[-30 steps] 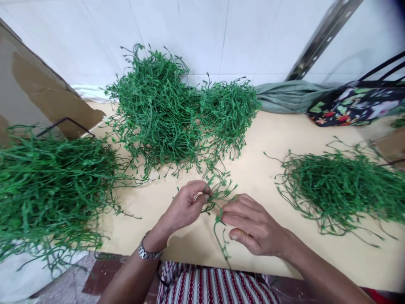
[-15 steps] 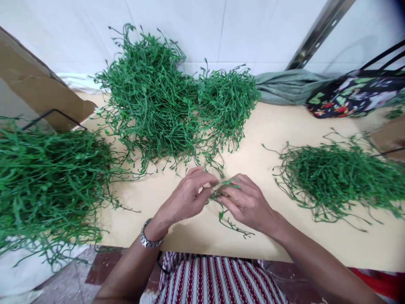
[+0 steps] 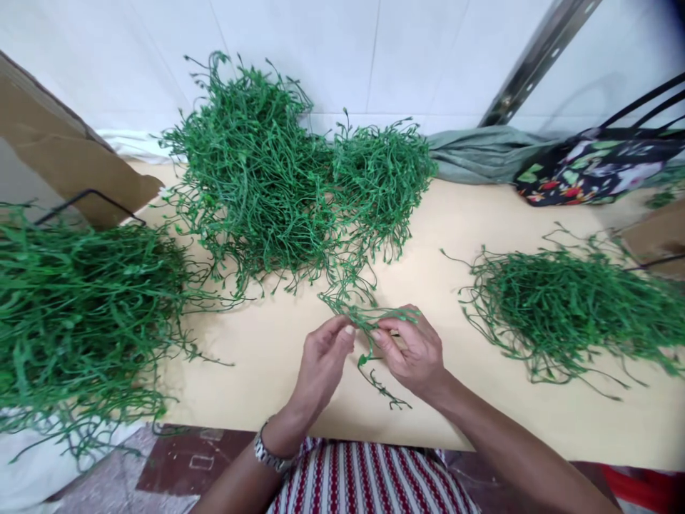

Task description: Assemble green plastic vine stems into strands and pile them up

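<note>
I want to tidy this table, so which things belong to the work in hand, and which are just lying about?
Likely part of the work:
green sprigs between the left hand and right hand
left heap, back heap and right heap of similar greenery

Probably just lying about:
floral bag
grey-green cloth by the wall

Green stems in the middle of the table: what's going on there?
A person's bare left hand and right hand hold a small cluster of thin green plastic-looking stems by the fingertips, above a pale yellow tabletop. One branching strand trails toward the near edge. Larger tangled green heaps lie around: one at the left, two adjoining at the back, one at the right.
</note>
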`<action>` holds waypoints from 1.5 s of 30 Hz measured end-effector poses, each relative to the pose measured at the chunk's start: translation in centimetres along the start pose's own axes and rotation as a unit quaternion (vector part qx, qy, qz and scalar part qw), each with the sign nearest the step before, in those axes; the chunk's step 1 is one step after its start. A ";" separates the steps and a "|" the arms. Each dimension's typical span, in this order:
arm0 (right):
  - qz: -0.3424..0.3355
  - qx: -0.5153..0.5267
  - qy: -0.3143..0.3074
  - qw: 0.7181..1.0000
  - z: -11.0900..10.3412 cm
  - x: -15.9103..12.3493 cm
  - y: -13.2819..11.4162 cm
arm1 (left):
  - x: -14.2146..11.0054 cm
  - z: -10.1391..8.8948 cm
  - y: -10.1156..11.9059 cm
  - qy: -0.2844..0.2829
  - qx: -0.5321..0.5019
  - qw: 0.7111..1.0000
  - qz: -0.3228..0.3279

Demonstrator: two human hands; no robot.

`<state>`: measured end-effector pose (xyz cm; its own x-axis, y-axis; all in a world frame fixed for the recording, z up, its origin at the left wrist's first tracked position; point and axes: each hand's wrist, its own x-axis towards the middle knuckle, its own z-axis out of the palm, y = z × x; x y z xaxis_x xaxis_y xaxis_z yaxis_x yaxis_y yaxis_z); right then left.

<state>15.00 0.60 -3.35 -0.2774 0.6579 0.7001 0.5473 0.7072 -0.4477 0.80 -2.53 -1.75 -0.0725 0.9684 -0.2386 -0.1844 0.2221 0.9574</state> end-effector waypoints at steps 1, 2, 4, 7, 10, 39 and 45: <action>0.003 0.004 -0.012 1.000 0.3 -0.3 -0.1 | 0.2 0.2 -0.2 0.007 -0.058 0.998 -0.009; 0.005 0.010 -0.027 1.000 0.5 -0.5 -0.1 | 0.4 0.3 -0.3 0.018 -0.116 0.993 -0.017; 0.003 0.022 -0.063 0.998 0.7 -0.8 -0.1 | 0.7 0.5 -0.4 0.056 -0.193 0.979 -0.017; -0.014 -0.002 -0.133 0.991 0.0 -0.7 0.5 | 1.0 0.2 -0.4 0.111 -0.185 0.976 0.015; -0.012 -0.084 -0.207 0.975 -2.0 0.0 2.0 | 1.1 -0.6 -0.5 0.130 -0.118 0.984 0.034; 0.033 0.012 -0.089 0.995 0.3 0.3 0.3 | 2.3 0.0 -1.2 0.090 0.021 0.995 0.020; 0.037 0.014 -0.100 0.994 0.3 0.3 0.3 | 1.9 0.4 -0.5 0.055 -0.065 0.996 -0.002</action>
<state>14.82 1.04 -3.46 -0.3899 0.7448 0.5416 0.5499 0.6601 -0.5118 1.10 -0.73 -2.66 -0.1764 0.9481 -0.2646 -0.3097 0.2017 0.9292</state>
